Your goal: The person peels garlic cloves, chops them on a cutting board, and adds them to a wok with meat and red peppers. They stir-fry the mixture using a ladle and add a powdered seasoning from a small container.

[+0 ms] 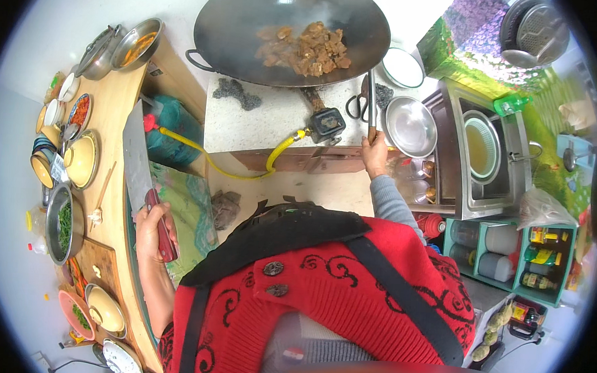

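Note:
My left hand (154, 230) grips the red handle of a cleaver (140, 164), its broad steel blade held up beside the edge of the wooden counter. My right hand (375, 151) is closed around the brown end of a long metal handle (372, 99), which reaches up to the rim of a large black wok (225, 38). Whether this handle belongs to a spatula or ladle is hidden by the wok. Browned chunks of food (319, 50) lie heaped in the wok, with steam over them.
Right of my right hand are a steel basin (411, 126) and a sink (510, 191). Black scissors (358, 105) lie by the handle. A yellow gas hose (207, 155) runs to a teal cylinder (173, 131). Bowls, chopsticks (103, 190) and a cutting board (100, 258) crowd the left counter.

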{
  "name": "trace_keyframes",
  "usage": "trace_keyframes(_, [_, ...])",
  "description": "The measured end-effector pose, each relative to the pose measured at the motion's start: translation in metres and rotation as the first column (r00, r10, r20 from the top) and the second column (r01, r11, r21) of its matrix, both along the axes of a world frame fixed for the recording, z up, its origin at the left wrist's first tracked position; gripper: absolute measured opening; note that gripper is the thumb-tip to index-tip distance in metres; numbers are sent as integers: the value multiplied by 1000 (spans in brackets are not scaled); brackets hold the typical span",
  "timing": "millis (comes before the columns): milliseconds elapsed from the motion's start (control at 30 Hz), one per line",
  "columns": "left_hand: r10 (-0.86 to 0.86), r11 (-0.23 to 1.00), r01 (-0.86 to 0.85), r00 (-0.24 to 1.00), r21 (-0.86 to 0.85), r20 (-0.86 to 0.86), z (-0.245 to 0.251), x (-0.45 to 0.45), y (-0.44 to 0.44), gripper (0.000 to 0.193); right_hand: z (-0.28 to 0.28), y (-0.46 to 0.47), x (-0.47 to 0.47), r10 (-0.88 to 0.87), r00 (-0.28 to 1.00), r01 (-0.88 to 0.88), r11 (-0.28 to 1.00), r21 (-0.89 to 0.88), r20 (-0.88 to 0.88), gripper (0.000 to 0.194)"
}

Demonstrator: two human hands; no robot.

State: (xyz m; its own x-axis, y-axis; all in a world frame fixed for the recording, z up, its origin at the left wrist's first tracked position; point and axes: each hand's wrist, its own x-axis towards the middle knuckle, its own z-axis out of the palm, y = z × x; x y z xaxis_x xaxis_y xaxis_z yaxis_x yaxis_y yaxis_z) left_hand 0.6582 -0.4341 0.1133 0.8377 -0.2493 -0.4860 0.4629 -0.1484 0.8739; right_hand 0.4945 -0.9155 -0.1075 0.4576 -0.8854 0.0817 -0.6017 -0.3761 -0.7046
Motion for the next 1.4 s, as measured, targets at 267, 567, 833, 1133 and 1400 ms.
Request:
trace_keyframes(267, [-4, 999, 5, 1000, -48, 22, -13, 16, -3, 22, 86, -32, -66, -90, 980, 160, 892, -423, 180, 46])
trace_keyframes(567, [34, 998, -33, 999, -53, 8, -30, 24, -7, 22, 309, -94, -77, 58, 977, -52, 998, -33, 206, 31])
trace_keyframes(833, [20, 998, -22, 999, -58, -34, -43, 26, -5, 25, 479, -86, 35, 415, 552, -615, 788, -17, -723, 46])
trace_keyframes(1133, [100, 992, -107, 990, -65, -101, -58, 18, 9, 23, 515, 29, 161, -15, 14, -692, 721, -21, -1000, 20])
trace_keyframes(1400, [192, 980, -196, 974, -24, -119, -55, -1, 22, 20, 311, -44, 158, 64, 407, -821, 463, -334, -911, 25])
